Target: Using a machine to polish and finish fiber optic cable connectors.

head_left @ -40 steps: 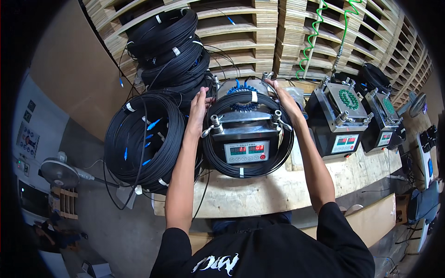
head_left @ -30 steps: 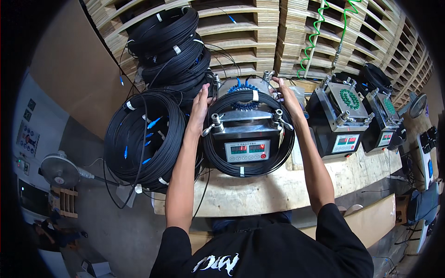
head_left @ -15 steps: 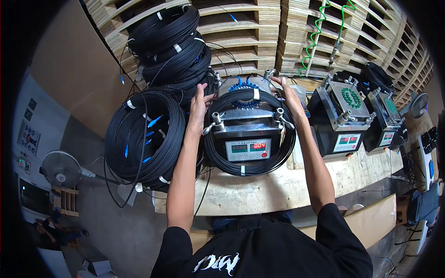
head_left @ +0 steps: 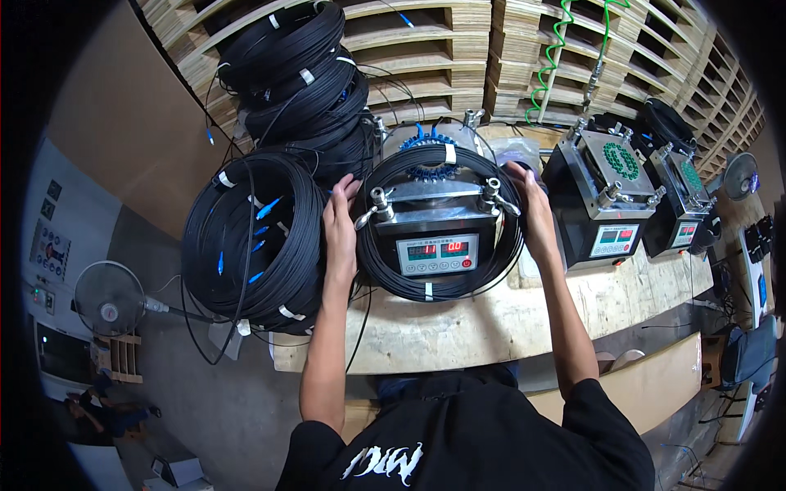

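Note:
A coil of black cable (head_left: 509, 254) hangs around the front of a polishing-type machine (head_left: 438, 250) with a lit display, looped over its two front clamp knobs. Blue connectors (head_left: 430, 139) stand in a ring on the machine's metal top. At the coil's left side is my left hand (head_left: 340, 229), its fingers extended between this coil and a larger stack of coils (head_left: 303, 229). My right hand (head_left: 536, 209) rests along the coil's right side, fingers stretched out and their tips partly hidden. Neither hand visibly grasps the cable.
More black coils (head_left: 286, 57) are piled at the back left. Two similar machines (head_left: 606, 188) with green rings on top stand to the right on the wooden table (head_left: 401, 344). Wooden pallets (head_left: 458, 49) rise behind, with a green coiled hose (head_left: 550, 65). A fan (head_left: 106, 303) stands at far left.
Both hands have come nearer to me along the coil's sides, from beside the rear of the machine. The digits on its display have changed. The coil stays in place.

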Demonstrator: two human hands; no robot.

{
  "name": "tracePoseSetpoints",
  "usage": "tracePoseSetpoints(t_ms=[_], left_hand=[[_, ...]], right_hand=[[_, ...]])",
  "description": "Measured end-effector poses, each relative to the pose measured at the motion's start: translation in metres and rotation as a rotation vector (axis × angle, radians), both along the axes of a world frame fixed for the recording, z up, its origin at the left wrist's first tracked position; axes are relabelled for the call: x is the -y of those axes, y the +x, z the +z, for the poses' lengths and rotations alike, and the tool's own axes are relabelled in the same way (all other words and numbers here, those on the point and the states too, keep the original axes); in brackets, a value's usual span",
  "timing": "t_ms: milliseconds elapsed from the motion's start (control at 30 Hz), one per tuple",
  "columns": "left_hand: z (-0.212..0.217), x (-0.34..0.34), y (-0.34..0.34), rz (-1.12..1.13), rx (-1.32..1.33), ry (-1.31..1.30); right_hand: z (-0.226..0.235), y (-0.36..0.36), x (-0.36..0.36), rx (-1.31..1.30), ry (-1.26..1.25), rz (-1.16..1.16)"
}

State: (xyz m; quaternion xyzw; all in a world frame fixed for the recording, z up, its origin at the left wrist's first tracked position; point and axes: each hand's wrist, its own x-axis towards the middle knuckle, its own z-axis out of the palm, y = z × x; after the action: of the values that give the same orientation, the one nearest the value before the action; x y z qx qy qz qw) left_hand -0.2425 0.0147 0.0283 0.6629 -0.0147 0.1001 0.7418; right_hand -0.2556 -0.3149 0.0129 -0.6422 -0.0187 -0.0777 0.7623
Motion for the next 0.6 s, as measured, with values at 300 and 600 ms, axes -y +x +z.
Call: tracePoseSetpoints(t_ms=[300, 600], left_hand=[[-0.053, 0.05, -0.133, 0.322, 0.281, 0.414], [-0.101, 0.063, -0.146, 0.178, -0.123, 0.351]], right_hand=[[-0.06, -0.091, -0.044, 0.047, -0.148, -0.282], [-0.075, -0.108, -0.082, 0.063, -0.373, -0.431]])
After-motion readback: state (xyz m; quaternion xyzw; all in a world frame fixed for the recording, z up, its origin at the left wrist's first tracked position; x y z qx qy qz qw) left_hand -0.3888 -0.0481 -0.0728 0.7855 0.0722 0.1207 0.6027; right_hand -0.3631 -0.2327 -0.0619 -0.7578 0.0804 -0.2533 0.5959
